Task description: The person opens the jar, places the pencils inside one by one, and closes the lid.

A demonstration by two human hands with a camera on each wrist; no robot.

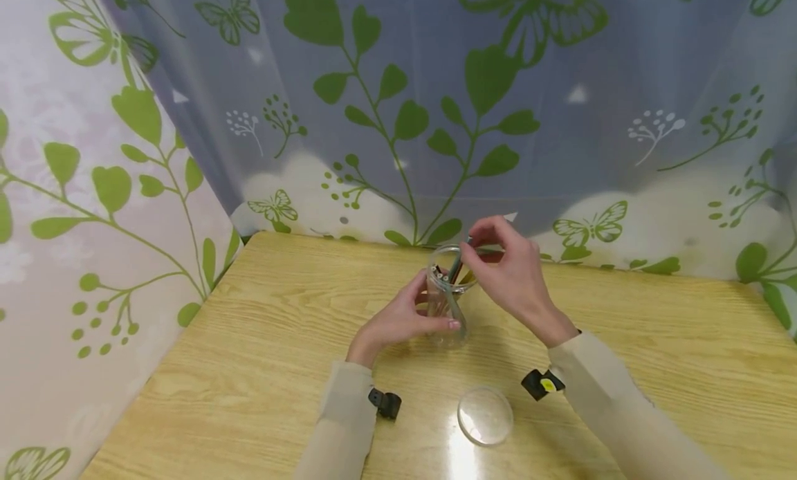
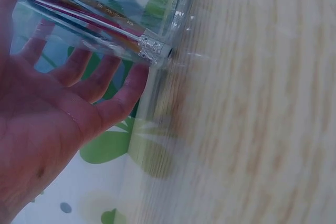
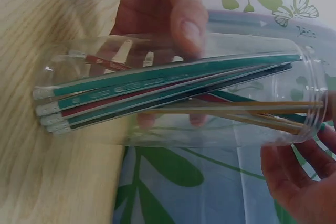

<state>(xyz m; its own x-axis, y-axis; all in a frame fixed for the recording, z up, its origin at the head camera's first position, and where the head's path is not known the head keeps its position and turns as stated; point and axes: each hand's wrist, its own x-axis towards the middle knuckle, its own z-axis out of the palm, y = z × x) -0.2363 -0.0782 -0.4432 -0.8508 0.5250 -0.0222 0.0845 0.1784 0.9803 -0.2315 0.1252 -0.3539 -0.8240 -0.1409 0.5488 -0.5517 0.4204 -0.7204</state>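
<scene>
A clear plastic jar (image 1: 439,340) stands upright on the table, my left hand (image 1: 398,319) gripping it round the side. In the right wrist view the left thumb (image 3: 190,31) lies along the jar wall, with fingers showing through from behind. Inside lean several pencils (image 3: 131,85), green, red, dark and yellowish, their white eraser ends at the base. The left wrist view shows those eraser ends (image 2: 152,45) close up. At the open mouth, my right hand (image 1: 514,278) pinches the upper end of a green pencil (image 1: 457,264), most of which is inside the jar.
A round clear lid (image 1: 486,416) lies on the wood-grain table (image 1: 249,369), nearer the body than the jar. Behind the table's far edge hangs a blue-grey curtain (image 1: 398,155) with green leaves and butterflies. A pale patterned curtain (image 1: 81,210) borders the left side.
</scene>
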